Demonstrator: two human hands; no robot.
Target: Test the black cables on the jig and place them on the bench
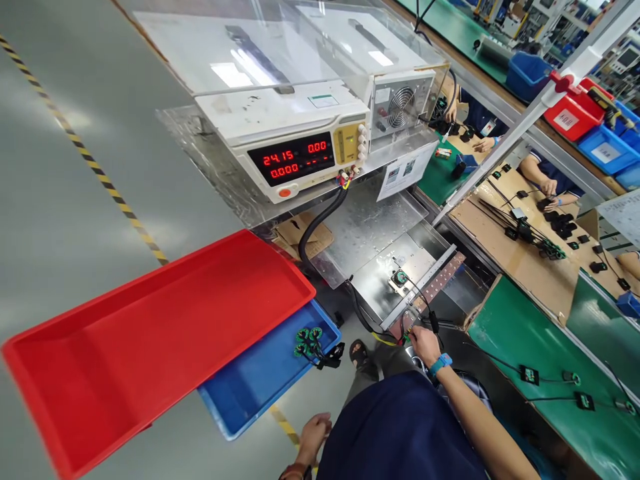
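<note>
My right hand (425,347), with a blue-green band at the wrist, reaches the near end of the metal work plate (377,283). Its fingertips pinch a thin wire end beside the yellow and red leads of a black cable (357,310); the exact end piece is too small to make out. On the plate sits a small round motor with a green coil (400,277), its black lead running toward my right hand. Low beside my body hangs my left hand (315,433), fingers curled in, with nothing visible in them. It is apart from the blue tray.
A power supply (295,157) reads 24.15 above the plate. To the left, a red tray (150,333) overlaps a blue tray (260,380) holding several green-coil motors (309,342). More motors with leads (529,375) lie on a green bench at right. Co-workers' hands (549,188) work beyond.
</note>
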